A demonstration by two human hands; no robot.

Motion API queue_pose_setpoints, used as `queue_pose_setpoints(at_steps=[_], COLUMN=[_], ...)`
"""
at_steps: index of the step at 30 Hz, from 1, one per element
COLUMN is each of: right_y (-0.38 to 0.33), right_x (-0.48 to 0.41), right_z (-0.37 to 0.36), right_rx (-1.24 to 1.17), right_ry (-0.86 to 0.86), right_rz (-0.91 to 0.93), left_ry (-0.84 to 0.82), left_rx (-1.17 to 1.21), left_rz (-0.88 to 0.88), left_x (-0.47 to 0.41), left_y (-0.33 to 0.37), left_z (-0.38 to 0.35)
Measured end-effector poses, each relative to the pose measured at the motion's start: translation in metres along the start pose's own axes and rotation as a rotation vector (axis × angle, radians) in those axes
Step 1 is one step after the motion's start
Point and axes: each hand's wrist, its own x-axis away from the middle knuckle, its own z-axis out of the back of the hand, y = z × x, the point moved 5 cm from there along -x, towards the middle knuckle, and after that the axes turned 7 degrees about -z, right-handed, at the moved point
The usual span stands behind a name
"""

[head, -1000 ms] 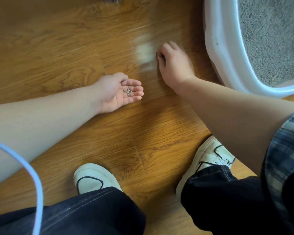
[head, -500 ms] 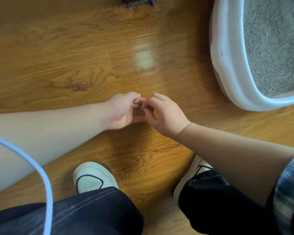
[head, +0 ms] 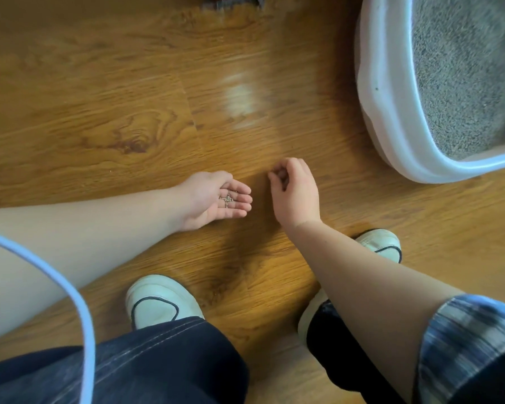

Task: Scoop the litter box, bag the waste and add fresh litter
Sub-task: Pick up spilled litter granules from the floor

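Observation:
My left hand lies palm up just above the wooden floor, fingers relaxed, and carries several small litter grains on its fingers. My right hand hovers a short way to its right, back up, with fingers curled and thumb against the fingertips. No grain shows between them. The white litter box stands at the upper right, filled with grey litter. Both hands are apart from the box.
My two white shoes and dark trouser legs fill the bottom of the view. A pale blue cable arcs across the lower left. A dark object sits at the top edge.
My right hand met the left palm half a second ago. It has since drawn back to the right, and the grains on the left palm show again.

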Motion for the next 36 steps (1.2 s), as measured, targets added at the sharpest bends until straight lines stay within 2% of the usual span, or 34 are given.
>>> queue_pose_setpoints(at_steps=[13, 15, 17, 19, 23, 28, 31, 36], right_y=[-0.003, -0.019, -0.042, -0.055, -0.048, -0.005, 0.007, 0.005], right_x=[-0.004, 0.005, 0.024, 0.042, 0.038, -0.018, -0.040, -0.051], right_z=[-0.005, -0.006, -0.011, -0.020, -0.019, 0.024, 0.034, 0.029], right_rx=[0.031, 0.012, -0.007, -0.002, -0.067, -0.048, -0.049, -0.022], right_ry=[0.048, 0.032, -0.044, -0.117, -0.083, 0.148, 0.111, 0.047], right_rz=[-0.030, 0.058, 0.244, 0.343, 0.221, -0.021, -0.102, -0.071], left_ry=[0.011, 0.010, -0.011, -0.046, -0.057, -0.019, 0.001, 0.003], left_rx=[0.055, 0.053, 0.060, 0.062, 0.072, 0.067, 0.066, 0.074], left_rz=[-0.001, -0.008, -0.032, -0.056, -0.064, -0.050, -0.059, -0.062], left_x=[0.003, 0.003, 0.002, 0.002, 0.000, -0.002, -0.002, -0.003], left_y=[0.003, 0.002, 0.001, 0.002, 0.005, 0.014, 0.019, 0.020], left_z=[0.016, 0.015, 0.011, 0.007, 0.003, 0.011, 0.014, 0.012])
